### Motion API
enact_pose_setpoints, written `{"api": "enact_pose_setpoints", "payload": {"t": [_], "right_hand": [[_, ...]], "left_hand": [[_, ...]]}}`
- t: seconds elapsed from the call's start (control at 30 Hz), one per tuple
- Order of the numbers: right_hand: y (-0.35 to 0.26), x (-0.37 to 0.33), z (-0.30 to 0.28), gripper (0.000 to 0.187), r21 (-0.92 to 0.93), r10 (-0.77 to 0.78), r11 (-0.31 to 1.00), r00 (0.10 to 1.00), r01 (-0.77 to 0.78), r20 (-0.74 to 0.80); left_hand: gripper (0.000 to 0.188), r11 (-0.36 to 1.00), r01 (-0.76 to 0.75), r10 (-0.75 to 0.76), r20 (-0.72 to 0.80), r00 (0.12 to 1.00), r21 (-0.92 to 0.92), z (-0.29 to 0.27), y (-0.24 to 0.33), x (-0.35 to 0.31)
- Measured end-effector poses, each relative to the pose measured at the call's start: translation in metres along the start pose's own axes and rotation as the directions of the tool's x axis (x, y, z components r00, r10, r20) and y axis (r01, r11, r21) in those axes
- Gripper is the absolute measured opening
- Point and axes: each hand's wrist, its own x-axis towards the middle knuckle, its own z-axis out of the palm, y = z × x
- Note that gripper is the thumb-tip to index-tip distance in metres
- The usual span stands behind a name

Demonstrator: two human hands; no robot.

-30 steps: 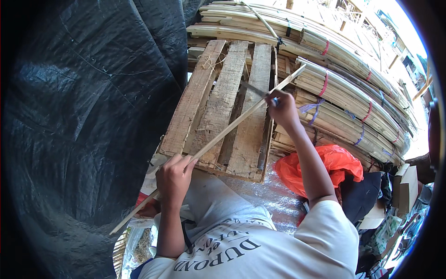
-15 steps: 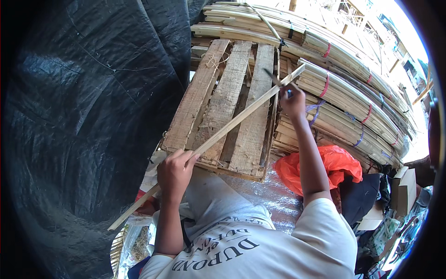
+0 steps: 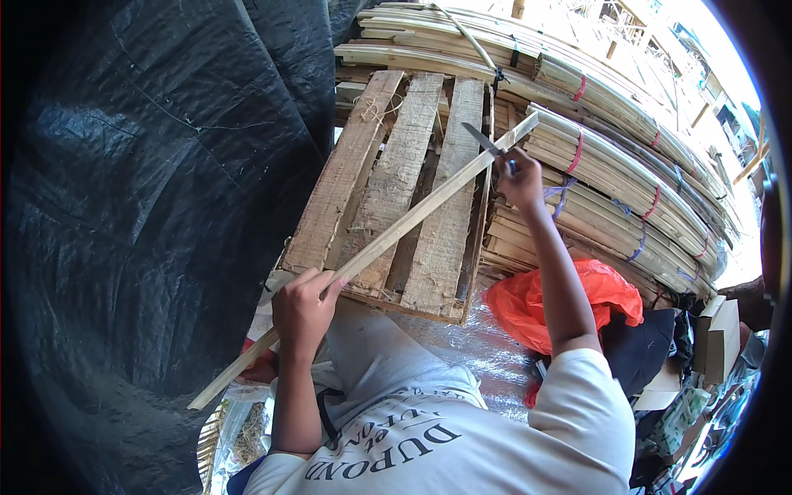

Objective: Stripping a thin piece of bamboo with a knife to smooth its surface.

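Observation:
A long, pale wooden strip (image 3: pixel 425 208) slants across the slatted wooden pallet bench (image 3: pixel 351 169), its far end at the upper right. My left hand (image 3: pixel 304 307) is closed around the strip near the bench's front left corner, and the lower end sticks out past it to the left. In my right hand (image 3: pixel 520 177) is a knife (image 3: pixel 478 137), gripped by its handle beside the strip's far end. The blade points up and left, over the strip; whether its edge touches the wood I cannot tell. My fingers hide most of the handle.
Bundles of wooden strips (image 3: pixel 615 169), tied with red and purple cords, are stacked behind and to the right. A black tarp (image 3: pixel 173 198) hangs at the left. An orange plastic bag (image 3: pixel 528 309) and a cardboard box (image 3: pixel 716 338) lie at the right.
My left hand and the strip have shifted slightly left. The knife blade has turned a little, showing more of its flat side, while my right hand stays near the same place.

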Motion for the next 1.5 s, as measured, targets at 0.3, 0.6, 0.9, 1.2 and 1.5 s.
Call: {"api": "enact_pose_setpoints", "payload": {"t": [0.3, 0.6, 0.9, 1.2, 1.5], "right_hand": [[-0.02, -0.004, 0.008, 0.012, 0.068, 0.192, 0.974, 0.95, -0.214, 0.245], [-0.008, 0.0, -0.001, 0.011, -0.05, 0.109, 0.993, 0.994, -0.11, -0.022], [-0.033, -0.025, 0.003, 0.008, 0.021, -0.083, 0.996, 0.993, 0.082, 0.085], [-0.065, -0.054, -0.001, 0.007, 0.036, -0.053, 0.998, 0.925, 0.043, 0.377], [-0.084, -0.05, -0.005, 0.01, -0.004, 0.044, 0.999, 0.96, -0.044, 0.277]], "left_hand": [[0.02, 0.999, 0.03, -0.03, 0.018, 0.999, -0.026, 0.001, -0.007, 0.002], [0.022, 1.0, 0.012, -0.012, 0.021, 1.0, 0.007, 0.0, 0.002, 0.003], [0.022, 0.999, 0.033, -0.033, 0.004, 0.999, 0.032, 0.002, 0.001, -0.001], [0.022, 0.999, 0.038, -0.038, 0.004, 0.999, 0.017, 0.004, -0.004, -0.002], [0.017, 0.999, -0.018, 0.019, -0.034, 0.999, 0.03, 0.004, -0.001, -0.006]]}}
